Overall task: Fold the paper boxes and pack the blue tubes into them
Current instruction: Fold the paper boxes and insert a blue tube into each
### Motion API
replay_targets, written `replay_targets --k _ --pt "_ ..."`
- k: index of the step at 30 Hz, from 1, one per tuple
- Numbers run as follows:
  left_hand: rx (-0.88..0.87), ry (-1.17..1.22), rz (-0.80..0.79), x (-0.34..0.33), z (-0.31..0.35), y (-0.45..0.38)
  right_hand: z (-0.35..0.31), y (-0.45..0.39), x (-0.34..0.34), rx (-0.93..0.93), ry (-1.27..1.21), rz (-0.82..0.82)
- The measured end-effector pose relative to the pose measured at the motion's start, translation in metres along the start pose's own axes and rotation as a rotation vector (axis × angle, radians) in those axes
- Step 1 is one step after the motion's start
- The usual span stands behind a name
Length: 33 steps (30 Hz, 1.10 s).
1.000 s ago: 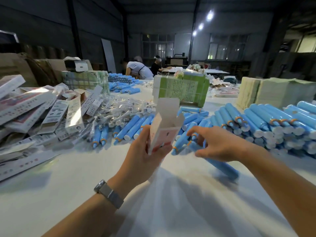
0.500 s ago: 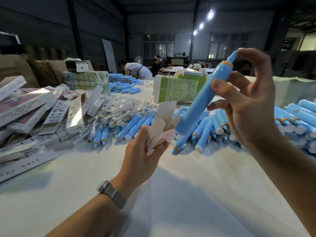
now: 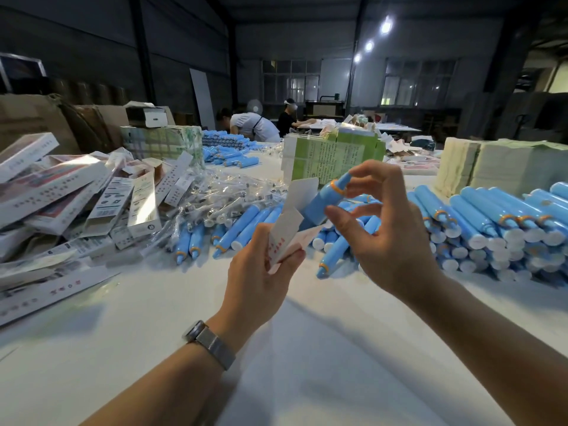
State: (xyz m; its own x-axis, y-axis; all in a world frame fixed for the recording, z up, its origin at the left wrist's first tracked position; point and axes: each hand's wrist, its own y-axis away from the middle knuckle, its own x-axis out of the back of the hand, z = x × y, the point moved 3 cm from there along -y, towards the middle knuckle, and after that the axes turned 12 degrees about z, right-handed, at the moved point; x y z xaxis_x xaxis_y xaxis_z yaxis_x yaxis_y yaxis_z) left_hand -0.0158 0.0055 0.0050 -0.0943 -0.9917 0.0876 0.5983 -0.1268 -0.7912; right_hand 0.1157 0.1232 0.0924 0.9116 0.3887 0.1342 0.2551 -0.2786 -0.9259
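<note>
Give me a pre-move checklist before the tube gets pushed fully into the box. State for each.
1. Box held: ok. The left hand grips the paper box from below.
2. Box mouth open: ok. The top flap stands up, clear of the opening.
3. Tube started in the mouth: ok. The blue tube has its lower end in the box, tip end up.
4. Tube under control: ok. The right hand pinches it at the tip.
5. Box bottom closed: cannot tell, hidden by the left hand.
6. Side flaps clear of the tube: cannot tell, the tube hides that edge.
</note>
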Motion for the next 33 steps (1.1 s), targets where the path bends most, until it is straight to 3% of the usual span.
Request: replay_targets --k 3,7,9,11,13,15,18,21,26,33 --pt "0.018 -0.01 0.029 0.0 -0.001 -0.003 0.005 0.008 -0.013 -0.054 -0.033 -0.077" --pt "0.016 -0.004 0.077 0.005 -0.006 -0.006 0.009 0.028 -0.035 -0.007 -0.017 -0.302" --pt "0.036 -0.005 0.137 0.009 -0.009 -0.011 0.01 0.024 -0.042 -0.044 -0.133 -0.213" --pt "0.056 -0.011 0.256 0.014 -0.013 -0.019 0.018 0.012 -0.057 -0.221 -0.252 -0.08" --pt "0.115 -0.006 0.364 0.02 -0.021 -0.025 0.035 0.002 -0.089 -0.372 -0.248 -0.096" --pt "0.221 -0.003 0.436 0.027 -0.032 -0.029 0.053 -0.006 -0.131 -0.364 -0.022 -0.312" --pt "0.294 -0.009 0.5 0.032 -0.044 -0.032 0.069 -0.007 -0.192 -0.181 0.377 -0.68" --pt "0.279 -0.034 0.539 0.034 -0.049 -0.032 0.071 -0.005 -0.234 -0.033 0.546 -0.79" --pt "0.24 -0.052 0.54 0.033 -0.047 -0.032 0.066 -0.004 -0.249 -0.054 0.503 -0.711" --pt "0.164 0.093 0.424 0.026 -0.032 -0.029 0.051 -0.038 -0.184 -0.252 0.092 -0.151"
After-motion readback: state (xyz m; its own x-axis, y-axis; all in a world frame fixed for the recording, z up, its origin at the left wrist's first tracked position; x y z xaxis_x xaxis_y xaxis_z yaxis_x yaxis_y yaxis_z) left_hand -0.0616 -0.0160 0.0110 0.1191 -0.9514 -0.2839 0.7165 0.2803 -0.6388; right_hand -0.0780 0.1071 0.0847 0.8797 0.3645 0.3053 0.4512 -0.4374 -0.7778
